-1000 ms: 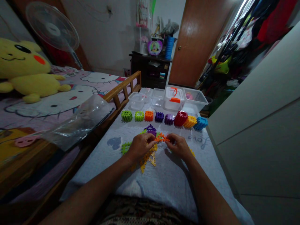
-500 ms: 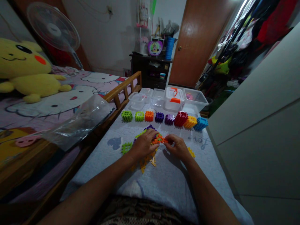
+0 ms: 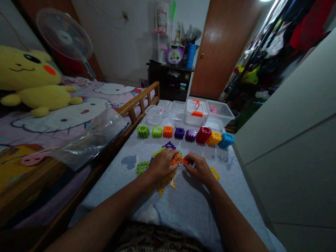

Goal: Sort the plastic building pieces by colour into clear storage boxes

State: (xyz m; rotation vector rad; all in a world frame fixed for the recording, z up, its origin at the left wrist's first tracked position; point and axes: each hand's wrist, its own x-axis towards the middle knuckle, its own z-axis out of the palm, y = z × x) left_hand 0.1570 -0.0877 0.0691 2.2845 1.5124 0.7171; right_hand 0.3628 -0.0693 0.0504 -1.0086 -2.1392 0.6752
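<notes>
My left hand point(image 3: 162, 163) and my right hand point(image 3: 199, 167) meet over a pale cloth-covered table point(image 3: 183, 203), both pinching an orange interlocking plastic piece point(image 3: 177, 160) between them. Loose flat pieces lie under and around my hands: purple point(image 3: 169, 144), green point(image 3: 142, 167), and yellow point(image 3: 215, 172). Behind them stands a row of built cubes, from a green cube point(image 3: 143, 131) on the left through an orange cube point(image 3: 167, 131) and a red cube point(image 3: 203, 134) to a blue cube point(image 3: 226, 140).
Clear plastic boxes point(image 3: 219, 112) stand at the table's far end. A wooden bed rail point(image 3: 131, 106) borders the left, with a clear plastic bag point(image 3: 91, 138) and a yellow plush toy point(image 3: 31, 82) on the bed. A grey cabinet wall point(image 3: 288, 140) rises on the right.
My left hand slid right and closed over the orange piece, bringing both hands closer together. The camera view shifted slightly downward.
</notes>
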